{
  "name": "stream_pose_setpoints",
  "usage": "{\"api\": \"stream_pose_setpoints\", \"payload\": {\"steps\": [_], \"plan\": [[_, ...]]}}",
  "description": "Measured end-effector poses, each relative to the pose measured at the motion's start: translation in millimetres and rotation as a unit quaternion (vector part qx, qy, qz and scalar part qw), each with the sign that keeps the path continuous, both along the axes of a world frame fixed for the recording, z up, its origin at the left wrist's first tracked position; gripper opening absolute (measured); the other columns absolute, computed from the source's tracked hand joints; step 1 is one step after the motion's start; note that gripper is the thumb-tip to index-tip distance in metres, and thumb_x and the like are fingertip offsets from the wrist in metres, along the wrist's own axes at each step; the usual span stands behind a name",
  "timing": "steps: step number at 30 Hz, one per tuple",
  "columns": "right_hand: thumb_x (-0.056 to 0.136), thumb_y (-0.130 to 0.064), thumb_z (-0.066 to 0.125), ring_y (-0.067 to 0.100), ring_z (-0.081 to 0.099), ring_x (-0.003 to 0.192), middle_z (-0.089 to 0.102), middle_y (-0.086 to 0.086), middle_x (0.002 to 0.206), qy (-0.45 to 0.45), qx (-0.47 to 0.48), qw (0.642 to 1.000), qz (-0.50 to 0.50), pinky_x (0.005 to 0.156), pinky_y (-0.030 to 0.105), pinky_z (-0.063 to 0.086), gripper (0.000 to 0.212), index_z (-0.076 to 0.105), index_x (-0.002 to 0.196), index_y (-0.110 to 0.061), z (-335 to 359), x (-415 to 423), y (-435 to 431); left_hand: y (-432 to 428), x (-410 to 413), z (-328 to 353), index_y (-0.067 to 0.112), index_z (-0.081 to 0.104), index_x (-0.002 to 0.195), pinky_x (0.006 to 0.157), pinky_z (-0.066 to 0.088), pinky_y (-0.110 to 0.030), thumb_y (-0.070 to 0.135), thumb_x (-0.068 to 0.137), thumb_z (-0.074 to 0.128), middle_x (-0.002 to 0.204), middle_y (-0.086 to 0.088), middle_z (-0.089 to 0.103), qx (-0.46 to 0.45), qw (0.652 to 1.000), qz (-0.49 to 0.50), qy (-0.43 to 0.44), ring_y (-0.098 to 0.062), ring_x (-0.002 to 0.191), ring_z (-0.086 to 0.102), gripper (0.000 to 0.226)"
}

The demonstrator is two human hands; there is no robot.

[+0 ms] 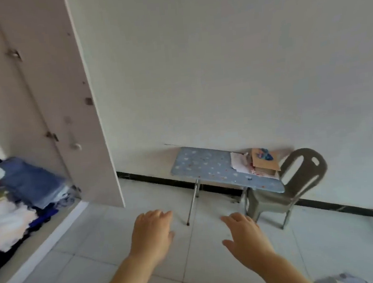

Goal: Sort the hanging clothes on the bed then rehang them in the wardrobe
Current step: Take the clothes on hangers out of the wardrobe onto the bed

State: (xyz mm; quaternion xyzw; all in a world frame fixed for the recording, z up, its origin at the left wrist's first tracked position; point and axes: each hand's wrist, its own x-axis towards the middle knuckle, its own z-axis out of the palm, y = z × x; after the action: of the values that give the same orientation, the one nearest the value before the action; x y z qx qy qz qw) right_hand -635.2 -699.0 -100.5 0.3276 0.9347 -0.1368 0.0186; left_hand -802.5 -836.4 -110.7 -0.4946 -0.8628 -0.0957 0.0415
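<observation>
Two empty hands, left hand (152, 234) and right hand (246, 237), no readable writing

The wardrobe door (48, 90) is pale pinkish-beige. Folded clothes (30, 184) inside show denim blue, white and dark navy. The small table (208, 168) is light blue with white spots. The chair (297, 176) is grey-brown, the floor tiles (100, 250) white, the skirting (162, 180) black.

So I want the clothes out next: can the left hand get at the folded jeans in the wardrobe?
Probably yes: the left hand is empty, and the wardrobe door stands open, leaving the folded jeans exposed.
</observation>
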Motion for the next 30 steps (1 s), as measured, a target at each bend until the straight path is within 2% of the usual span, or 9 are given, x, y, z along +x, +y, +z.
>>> {"api": "stream_pose_setpoints", "payload": {"steps": [3,9,15,23,24,26,27,28,30], "plan": [[0.092,-0.035,0.054,0.017,0.036,0.129,0.037,-0.006,0.141,0.000,0.005,0.997,0.072,0.106,0.030,0.030,0.060,0.028,0.146,-0.027,6.6,-71.5,-10.0,-27.3,-54.3,3.6,0.025,0.044,0.132,0.096,0.033,-0.029,0.039,0.093,0.048,0.120,0.003,0.055,0.015,0.998,0.067,0.014,-0.017,0.113,0.049,0.041],[0.092,-0.035,0.055,0.016,0.034,0.130,0.035,-0.006,0.143,0.023,0.019,0.979,0.202,0.110,0.031,0.027,0.062,0.026,0.146,-0.028,15.5,-214.5,-16.9,-55.8,-153.0,5.0,0.026,0.044,0.131,0.094,0.037,-0.027,0.041,0.094,0.047,0.118,0.005,0.056,0.035,0.984,0.169,0.033,-0.013,0.108,0.051,0.040],[0.092,-0.035,0.054,0.017,0.034,0.130,0.034,-0.004,0.144,0.050,0.051,0.945,0.319,0.110,0.032,0.026,0.061,0.026,0.146,-0.028,36.9,-353.8,-4.2,-51.7,-253.9,22.9,0.026,0.037,0.139,0.101,0.034,-0.029,0.042,0.095,0.046,0.128,0.005,0.052,0.033,0.960,0.274,0.055,-0.015,0.119,0.047,0.048],[0.092,-0.037,0.054,0.017,0.044,0.121,0.040,-0.003,0.139,0.083,0.087,0.896,0.428,0.103,0.029,0.034,0.055,0.033,0.142,-0.028,76.4,-522.4,-9.3,-59.4,-374.4,55.7,0.026,0.036,0.140,0.104,0.027,-0.027,0.044,0.094,0.045,0.134,0.004,0.048,0.024,0.926,0.370,0.074,-0.015,0.125,0.043,0.050],[0.092,-0.037,0.054,0.016,0.045,0.120,0.042,-0.003,0.137,0.092,0.087,0.891,0.435,0.102,0.028,0.035,0.053,0.035,0.141,-0.028,80.7,-541.5,-11.9,-61.7,-390.5,60.2,0.022,0.045,0.135,0.099,0.035,-0.026,0.044,0.088,0.056,0.127,0.001,0.054,0.029,0.923,0.373,0.090,-0.016,0.118,0.051,0.052],[0.093,-0.036,0.054,0.015,0.044,0.121,0.042,-0.004,0.138,0.109,0.083,0.883,0.449,0.103,0.026,0.033,0.052,0.035,0.141,-0.029,88.6,-580.4,-17.7,-64.8,-424.6,73.0,0.019,0.070,0.100,0.070,0.051,-0.022,0.044,0.054,0.087,0.090,0.001,0.068,0.049,0.924,0.367,0.092,-0.014,0.081,0.067,0.055],[0.093,-0.035,0.054,0.015,0.043,0.123,0.041,-0.005,0.139,0.116,0.082,0.879,0.455,0.105,0.027,0.032,0.052,0.036,0.141,-0.029,92.4,-600.8,-21.2,-67.6,-441.2,77.1,0.021,0.072,0.088,0.062,0.052,-0.021,0.044,0.044,0.090,0.078,0.005,0.067,0.044,0.918,0.380,0.102,-0.011,0.069,0.066,0.053],[0.093,-0.034,0.054,0.015,0.042,0.123,0.041,-0.004,0.140,0.120,0.087,0.875,0.461,0.105,0.027,0.031,0.050,0.036,0.140,-0.029,96.1,-621.7,-24.9,-71.3,-457.6,83.0,0.022,0.070,0.093,0.068,0.051,-0.021,0.045,0.055,0.085,0.084,0.006,0.067,0.051,0.916,0.391,0.079,-0.010,0.075,0.065,0.047],[0.093,-0.031,0.053,0.017,0.043,0.122,0.041,-0.002,0.139,0.128,0.107,0.865,0.473,0.104,0.027,0.031,0.050,0.036,0.140,-0.027,103.3,-664.9,-33.8,-79.5,-497.8,87.8,0.024,0.054,0.123,0.091,0.039,-0.026,0.041,0.088,0.057,0.114,0.004,0.060,0.040,0.911,0.400,0.085,-0.013,0.104,0.056,0.039]]}}
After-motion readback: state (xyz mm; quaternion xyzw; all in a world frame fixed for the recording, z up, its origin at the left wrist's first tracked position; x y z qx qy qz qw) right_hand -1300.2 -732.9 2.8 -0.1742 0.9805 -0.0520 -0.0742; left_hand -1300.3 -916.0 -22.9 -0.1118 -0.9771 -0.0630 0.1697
